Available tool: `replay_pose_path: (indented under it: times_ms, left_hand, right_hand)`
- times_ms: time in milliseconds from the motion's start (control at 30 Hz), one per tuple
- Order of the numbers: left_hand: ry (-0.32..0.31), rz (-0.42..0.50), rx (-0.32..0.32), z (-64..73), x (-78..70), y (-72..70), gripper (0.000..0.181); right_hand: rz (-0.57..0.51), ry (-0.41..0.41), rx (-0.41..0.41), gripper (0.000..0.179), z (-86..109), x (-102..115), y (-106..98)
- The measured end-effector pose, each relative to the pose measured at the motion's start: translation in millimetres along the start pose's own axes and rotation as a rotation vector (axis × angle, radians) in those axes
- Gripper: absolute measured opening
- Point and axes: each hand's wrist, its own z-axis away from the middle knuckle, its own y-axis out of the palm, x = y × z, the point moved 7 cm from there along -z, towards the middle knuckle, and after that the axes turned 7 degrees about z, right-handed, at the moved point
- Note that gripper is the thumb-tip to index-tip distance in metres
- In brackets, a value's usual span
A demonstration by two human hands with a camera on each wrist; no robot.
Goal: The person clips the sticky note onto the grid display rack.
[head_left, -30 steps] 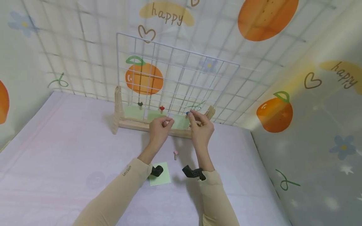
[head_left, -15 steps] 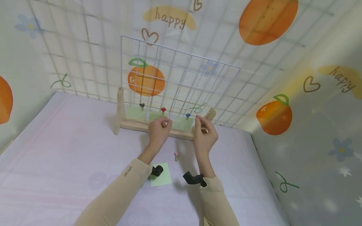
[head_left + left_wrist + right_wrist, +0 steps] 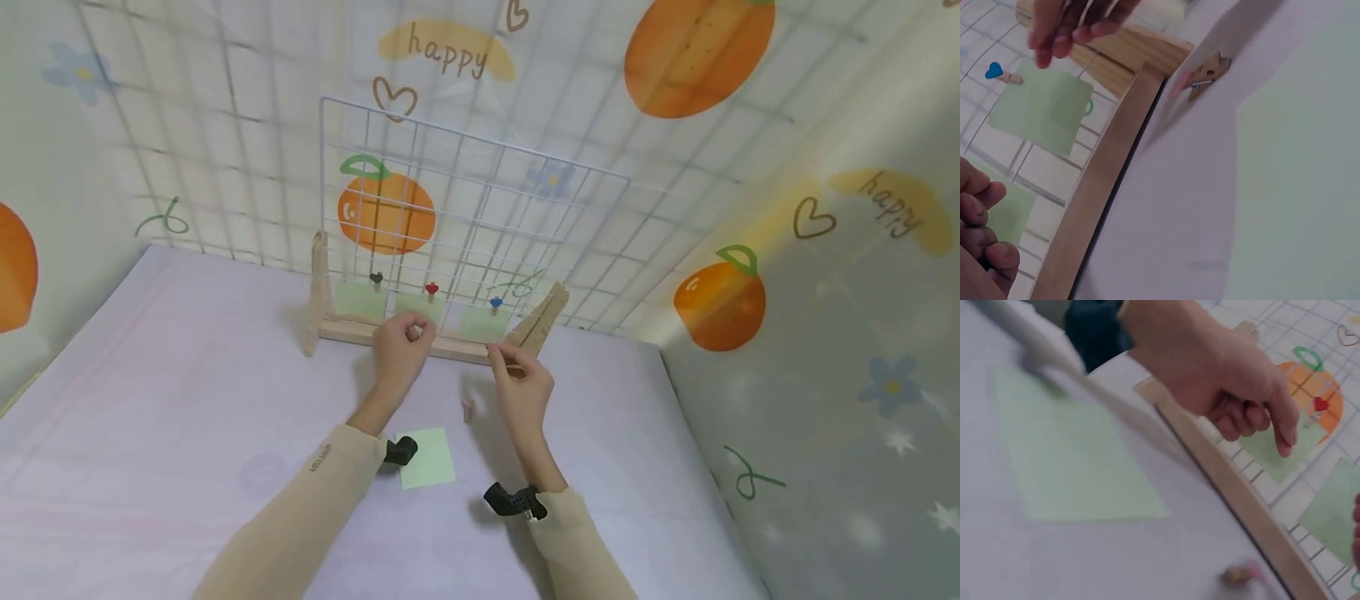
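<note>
My left hand (image 3: 402,346), fingers loosely curled and holding nothing, is in front of the wire grid (image 3: 480,167) by the middle green note (image 3: 420,310). A small clothespin with a red heart (image 3: 432,288) pins that note. The right hand (image 3: 522,387) is lower right of the right-hand green note (image 3: 1041,109), with relaxed fingers and nothing between them. This note hangs from a clothespin with a blue heart (image 3: 994,70). At the left, a dark-heart clothespin (image 3: 377,277) holds another green note (image 3: 358,302).
A wooden base bar (image 3: 348,332) and side feet carry the grid. On the table (image 3: 187,400) lie a pink-topped clothespin (image 3: 1200,78) and a loose green note (image 3: 427,458) near the left wrist. A patterned curtain (image 3: 750,167) surrounds the table.
My right hand has let go of the blue-heart clothespin and drawn back down toward the base bar. The left hand has shifted slightly left. The blue clothespin stays on the grid with its note.
</note>
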Motion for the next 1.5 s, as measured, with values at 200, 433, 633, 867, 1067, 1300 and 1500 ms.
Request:
replay_pose_path:
  times_ms: [200, 433, 633, 867, 1067, 1300, 1500]
  left_hand:
    - [-0.05, -0.038, 0.064, 9.4, 7.7, -9.3, 0.011]
    - [-0.095, -0.104, 0.152, 29.4, 10.4, -12.6, 0.007]
    - [-0.089, -0.215, 0.23, 47.2, 12.1, -20.0, 0.009]
    - [-0.045, -0.215, 0.32, 74.5, 11.1, -32.6, 0.01]
    - [0.007, -0.175, 0.312, 88.9, 8.9, -38.6, 0.009]
    - [-0.024, -0.313, 0.401, 103.1, 3.6, -39.7, 0.023]
    - [-0.044, -0.444, 0.529, 117.5, -2.7, -40.9, 0.058]
  right_hand:
    - [0.045, 0.008, 0.204, 0.009, 20.3, -9, 10]
    - [0.084, 0.018, 0.284, 0.012, 42.4, -19, 8]
    - [0.073, 0.026, 0.288, 0.017, 48.0, -25, 10]
    - [0.069, -0.009, 0.298, 0.018, 49.2, -26, 11]
    - [0.075, -0.046, 0.297, 0.017, 47.0, -22, 9]
    - [0.091, -0.007, 0.31, 0.019, 47.4, -29, 9]
    - [0.093, 0.03, 0.317, 0.018, 51.4, -33, 7]
